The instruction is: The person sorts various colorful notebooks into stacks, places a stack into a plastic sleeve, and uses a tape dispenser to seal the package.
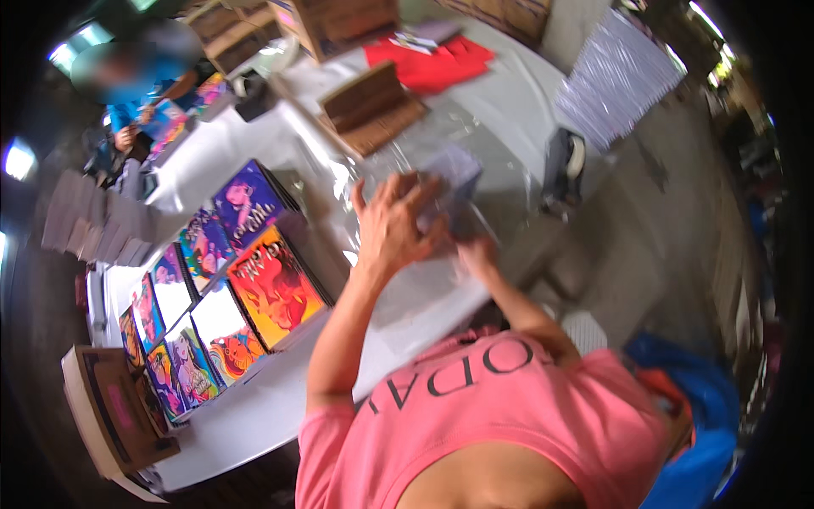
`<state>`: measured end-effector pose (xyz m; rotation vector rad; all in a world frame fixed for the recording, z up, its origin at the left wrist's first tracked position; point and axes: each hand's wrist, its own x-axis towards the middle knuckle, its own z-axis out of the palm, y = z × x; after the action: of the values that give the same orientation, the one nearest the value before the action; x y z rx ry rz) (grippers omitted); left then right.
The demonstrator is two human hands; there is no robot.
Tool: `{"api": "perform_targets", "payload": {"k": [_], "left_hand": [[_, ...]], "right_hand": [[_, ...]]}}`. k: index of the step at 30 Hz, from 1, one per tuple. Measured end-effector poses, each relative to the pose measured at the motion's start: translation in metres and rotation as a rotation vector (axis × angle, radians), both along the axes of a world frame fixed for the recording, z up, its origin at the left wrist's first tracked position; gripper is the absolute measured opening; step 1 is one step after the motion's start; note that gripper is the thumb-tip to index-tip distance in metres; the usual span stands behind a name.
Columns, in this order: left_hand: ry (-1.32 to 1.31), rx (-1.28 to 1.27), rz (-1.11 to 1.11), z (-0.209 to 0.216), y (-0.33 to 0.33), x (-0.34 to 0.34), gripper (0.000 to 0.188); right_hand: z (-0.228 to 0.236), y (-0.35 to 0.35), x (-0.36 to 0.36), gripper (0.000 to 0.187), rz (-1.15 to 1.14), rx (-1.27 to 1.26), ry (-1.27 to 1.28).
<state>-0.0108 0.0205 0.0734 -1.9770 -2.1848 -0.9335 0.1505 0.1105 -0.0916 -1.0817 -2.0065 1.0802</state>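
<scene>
Right of the orange notebook (278, 287), our left hand (392, 222) spreads its fingers apart by a blurred pale block (461, 170), perhaps to steady it; farther right, we cannot tell whether our right hand (476, 254) grips.

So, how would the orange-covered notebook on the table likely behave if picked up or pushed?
The orange-covered notebook would probably lift fairly stiffly, given its flat, straight-edged cover. It may feel slick, since neighbouring covers throw white glare. Lying flat, it seems unlikely to roll or tip.
</scene>
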Motion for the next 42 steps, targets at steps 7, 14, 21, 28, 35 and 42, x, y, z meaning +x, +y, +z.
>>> {"api": "perform_targets", "payload": {"k": [7, 14, 21, 28, 35, 42], "left_hand": [[-1.334, 0.364, 0.514, -0.044, -0.034, -0.011, 0.07], [-1.802, 0.401, 0.537, -0.072, -0.002, 0.048, 0.078], [-2.035, 0.506, -0.416, 0.042, 0.151, 0.091, 0.059], [-1.715, 0.661, -0.674, 0.206, 0.378, 0.217, 0.068], [-0.411, 0.372, 0.052, 0.179, 0.491, 0.301, 0.082], [-0.642, 0.452, -0.036, 0.151, 0.496, 0.282, 0.081]], "right_hand": [[0.065, 0.072, 0.017, 0.028, -0.113, -0.013, 0.683], [0.064, 0.087, -0.038, 0.049, 0.236, -1.005, 0.669], [0.268, 0.245, 0.084, 0.059, 0.766, 0.347, 1.045], [0.375, 0.337, 0.226, 0.062, -0.022, 0.739, 0.918], [0.328, 0.548, 0.314, 0.035, -0.167, 0.199, 0.822], [0.315, 0.516, 0.25, 0.053, -0.395, 0.206, 0.991]]}}
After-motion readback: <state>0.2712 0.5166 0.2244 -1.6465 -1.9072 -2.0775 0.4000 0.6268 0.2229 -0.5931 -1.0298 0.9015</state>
